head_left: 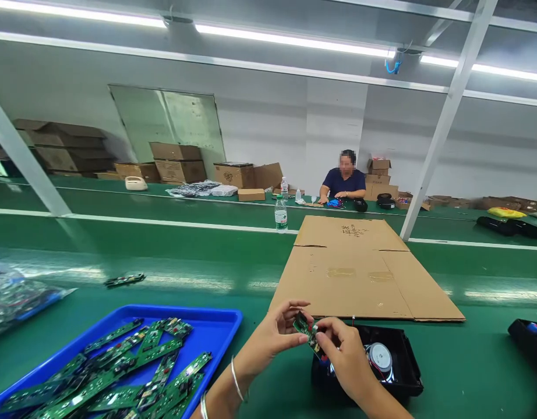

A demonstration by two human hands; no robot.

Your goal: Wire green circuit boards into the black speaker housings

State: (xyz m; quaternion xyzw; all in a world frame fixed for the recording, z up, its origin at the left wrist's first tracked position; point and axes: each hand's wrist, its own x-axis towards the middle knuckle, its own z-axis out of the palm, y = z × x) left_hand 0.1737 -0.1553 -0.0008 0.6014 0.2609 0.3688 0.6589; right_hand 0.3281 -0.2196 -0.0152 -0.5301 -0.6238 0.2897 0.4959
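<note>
A small green circuit board (301, 323) is held between my two hands. My left hand (281, 330) pinches its far end between thumb and fingers. At the near end, the fingers of my right hand (341, 347) close on a small white connector (314, 329) against the board. Below them rests a black plastic housing (406, 355), open side up, with a round speaker (381, 357) and wires inside. My right hand and wrist hide part of the housing. To the left, a blue tray (228, 320) carries several long green circuit boards (106, 378).
A flattened cardboard sheet (351, 291) lies beyond my hands. A bagged pile of boards (19, 302) and a loose board (125, 280) are at left. Another black housing (530, 343) sits far right. A water bottle (281, 215) stands ahead; a person (345, 180) sits across.
</note>
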